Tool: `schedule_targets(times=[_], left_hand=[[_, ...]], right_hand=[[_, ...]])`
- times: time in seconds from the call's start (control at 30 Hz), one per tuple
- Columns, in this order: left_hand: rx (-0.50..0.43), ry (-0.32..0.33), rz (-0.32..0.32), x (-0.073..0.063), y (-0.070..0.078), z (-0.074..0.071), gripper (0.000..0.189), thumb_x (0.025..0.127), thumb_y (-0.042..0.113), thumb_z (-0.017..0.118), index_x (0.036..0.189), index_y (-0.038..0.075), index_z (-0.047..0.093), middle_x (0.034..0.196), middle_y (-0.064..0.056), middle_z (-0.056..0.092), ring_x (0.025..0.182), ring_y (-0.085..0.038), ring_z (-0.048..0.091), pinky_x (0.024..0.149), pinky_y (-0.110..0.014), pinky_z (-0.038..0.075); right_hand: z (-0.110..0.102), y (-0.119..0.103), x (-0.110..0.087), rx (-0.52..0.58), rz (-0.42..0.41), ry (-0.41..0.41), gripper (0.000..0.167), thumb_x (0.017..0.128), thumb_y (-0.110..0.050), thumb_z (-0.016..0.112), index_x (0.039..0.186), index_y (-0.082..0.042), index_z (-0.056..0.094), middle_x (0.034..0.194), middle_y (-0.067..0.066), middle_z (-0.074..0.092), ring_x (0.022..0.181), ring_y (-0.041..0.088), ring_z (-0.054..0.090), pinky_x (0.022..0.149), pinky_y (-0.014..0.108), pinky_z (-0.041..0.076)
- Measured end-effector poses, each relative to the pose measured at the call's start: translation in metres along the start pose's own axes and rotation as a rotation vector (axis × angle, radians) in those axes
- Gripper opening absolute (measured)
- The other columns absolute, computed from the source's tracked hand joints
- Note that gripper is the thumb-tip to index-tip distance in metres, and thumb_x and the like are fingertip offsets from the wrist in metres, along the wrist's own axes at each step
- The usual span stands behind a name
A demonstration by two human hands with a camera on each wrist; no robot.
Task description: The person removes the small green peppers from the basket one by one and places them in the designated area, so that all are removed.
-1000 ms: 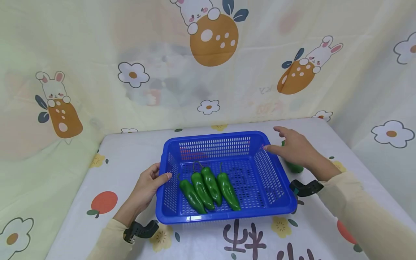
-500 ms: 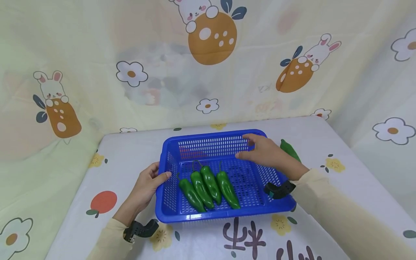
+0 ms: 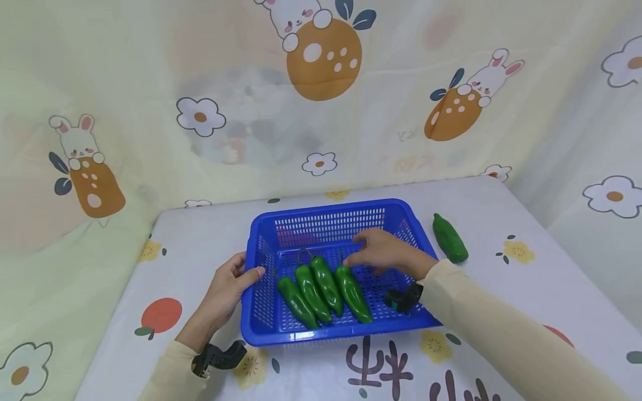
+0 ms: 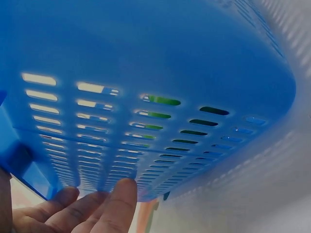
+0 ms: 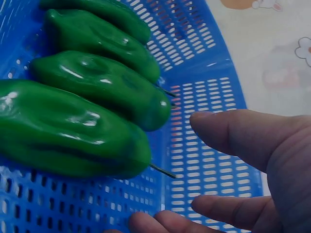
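Presently gripping the blue basket [image 3: 321, 336] at its nine o'clock rim with the left hand [image 3: 228, 287], with the thumb laid over the edge and, in the left wrist view, with the fingers [image 4: 119, 201] up against the slotted outer wall. Holding nothing in the right hand [image 3: 385, 249], placed over the basket from the three o'clock side, with thumb and fingers parted near the stem [image 5: 163, 171] of the rightmost pepper [image 3: 355, 298]. Seen from the right wrist, apart from that stem, with its end just short of the gap between thumb and fingers. Lined up beside that pepper, on the basket floor toward eight o'clock from its middle, with three more green peppers [image 3: 312, 294] in a row, all with stems toward about eleven and tips toward five. Outside, between two and three o'clock from the basket and near its rim, with another green vegetable [image 3: 450, 238] on the printed tablecloth [image 3: 215, 234], narrow end toward eleven. Backed at twelve o'clock by a rabbit-and-flower curtain [image 3: 256, 186]. Strapped at the wrists with a left black band [image 3: 218, 356] and a right black band [image 3: 404, 298], below cream sleeves [image 3: 501, 328].
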State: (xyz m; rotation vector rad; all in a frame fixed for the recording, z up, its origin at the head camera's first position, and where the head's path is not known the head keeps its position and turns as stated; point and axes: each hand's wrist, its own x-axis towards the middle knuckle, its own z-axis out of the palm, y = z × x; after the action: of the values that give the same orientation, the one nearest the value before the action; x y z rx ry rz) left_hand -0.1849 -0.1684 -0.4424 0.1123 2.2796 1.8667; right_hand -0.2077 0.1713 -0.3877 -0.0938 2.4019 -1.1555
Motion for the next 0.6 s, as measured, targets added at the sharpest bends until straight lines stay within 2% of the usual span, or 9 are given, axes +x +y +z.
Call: schedule_targets(times=[0.13, 0.2, 0.37, 0.6], left_hand=[[0.006, 0.009, -0.001, 0.000, 0.000, 0.001, 0.052, 0.103, 0.020, 0.067, 0.148, 0.001, 0.049, 0.132, -0.023, 0.066, 0.113, -0.031, 0.070, 0.096, -0.041, 0.060], [0.009, 0.014, 0.004, 0.000, -0.002, 0.002, 0.053, 0.102, 0.020, 0.067, 0.148, 0.001, 0.049, 0.132, -0.023, 0.066, 0.113, -0.031, 0.070, 0.096, -0.042, 0.060], [0.012, 0.018, 0.021, 0.001, -0.003, 0.003, 0.052, 0.102, 0.019, 0.067, 0.147, 0.000, 0.049, 0.131, -0.023, 0.067, 0.112, -0.032, 0.071, 0.094, -0.042, 0.061], [0.010, 0.016, 0.003, 0.001, -0.002, 0.002, 0.051, 0.103, 0.019, 0.066, 0.148, 0.002, 0.049, 0.133, -0.023, 0.066, 0.115, -0.033, 0.070, 0.097, -0.045, 0.060]], right_hand=[[0.007, 0.005, 0.004, 0.034, 0.065, -0.047, 0.073, 0.090, -0.025, 0.081, 0.146, 0.008, 0.049, 0.128, 0.024, 0.064, 0.108, 0.037, 0.068, 0.077, 0.048, 0.065], [0.011, 0.007, 0.004, 0.032, 0.088, -0.069, 0.072, 0.089, -0.024, 0.081, 0.145, 0.009, 0.049, 0.129, 0.024, 0.064, 0.107, 0.037, 0.069, 0.076, 0.048, 0.065], [0.014, 0.011, 0.003, 0.020, 0.087, -0.083, 0.072, 0.088, -0.021, 0.081, 0.144, 0.012, 0.049, 0.134, 0.026, 0.061, 0.104, 0.037, 0.070, 0.073, 0.050, 0.065], [0.020, 0.014, 0.008, 0.034, 0.109, -0.078, 0.068, 0.085, -0.020, 0.083, 0.138, 0.011, 0.053, 0.121, 0.021, 0.065, 0.094, 0.032, 0.071, 0.068, 0.046, 0.065]])
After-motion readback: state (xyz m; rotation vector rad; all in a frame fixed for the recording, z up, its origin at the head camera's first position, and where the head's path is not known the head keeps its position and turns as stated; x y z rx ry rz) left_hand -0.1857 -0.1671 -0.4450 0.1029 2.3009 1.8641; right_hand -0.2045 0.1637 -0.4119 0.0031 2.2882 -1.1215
